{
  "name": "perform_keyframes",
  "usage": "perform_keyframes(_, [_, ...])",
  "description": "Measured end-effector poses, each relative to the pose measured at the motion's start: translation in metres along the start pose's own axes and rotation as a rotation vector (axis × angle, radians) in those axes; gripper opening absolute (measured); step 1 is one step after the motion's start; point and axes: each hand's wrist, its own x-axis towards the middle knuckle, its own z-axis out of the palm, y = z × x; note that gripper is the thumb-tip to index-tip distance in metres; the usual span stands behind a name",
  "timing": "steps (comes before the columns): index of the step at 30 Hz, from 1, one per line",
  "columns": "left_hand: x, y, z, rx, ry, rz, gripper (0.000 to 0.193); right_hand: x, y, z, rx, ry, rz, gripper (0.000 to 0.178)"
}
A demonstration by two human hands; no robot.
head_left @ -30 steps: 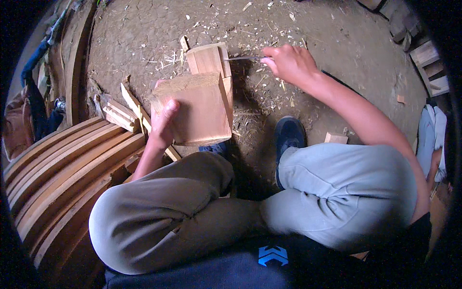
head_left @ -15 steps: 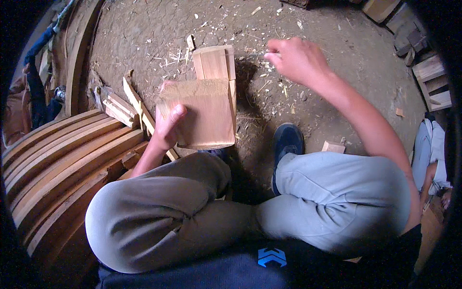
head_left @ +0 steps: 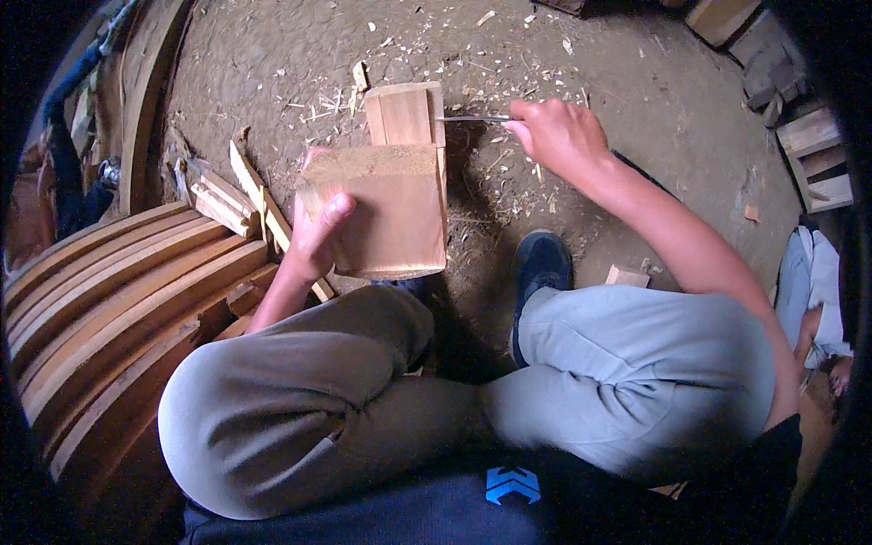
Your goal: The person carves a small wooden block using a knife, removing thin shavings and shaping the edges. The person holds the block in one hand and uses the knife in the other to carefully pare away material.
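My left hand (head_left: 318, 227) grips a squared wooden block (head_left: 386, 213) from its left side, the thumb lying across the smooth face and the fingers mostly hidden behind. Just beyond the block, and touching or overlapping it in view, is a second pale wooden piece (head_left: 400, 113); I cannot tell whether the two are joined. My right hand (head_left: 559, 132) is closed round a tool with a thin metal blade (head_left: 474, 118), seen nearly edge-on. The blade points left, its tip at the right edge of the far piece. Its handle is hidden in my fist.
Long curved-looking wooden planks (head_left: 118, 300) are stacked at the left, with split sticks (head_left: 222, 204) beside them. Pale shavings (head_left: 500, 163) litter the dirt floor. A small offcut (head_left: 629, 275) lies by my shoe (head_left: 543, 263). At the far right is another person's clothed limb (head_left: 808, 272).
My right hand has swung slightly down, and the blade, hard to see before, now shows against the far wooden piece. My left hand and the block have barely shifted.
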Motion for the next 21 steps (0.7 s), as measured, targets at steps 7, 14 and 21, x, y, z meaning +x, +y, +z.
perform_keyframes(7, [0.002,-0.009,-0.009,0.097,-0.046,0.065,0.070,0.009,0.017,-0.042,-0.136,-0.207,0.267,0.020])
perform_keyframes(14, [0.002,-0.008,-0.003,0.034,-0.044,0.005,0.071,0.010,-0.015,-0.033,0.065,-0.157,0.102,0.025])
perform_keyframes(21, [-0.002,-0.005,-0.005,0.031,-0.023,0.012,0.068,0.013,-0.021,0.001,0.131,-0.073,0.000,0.021])
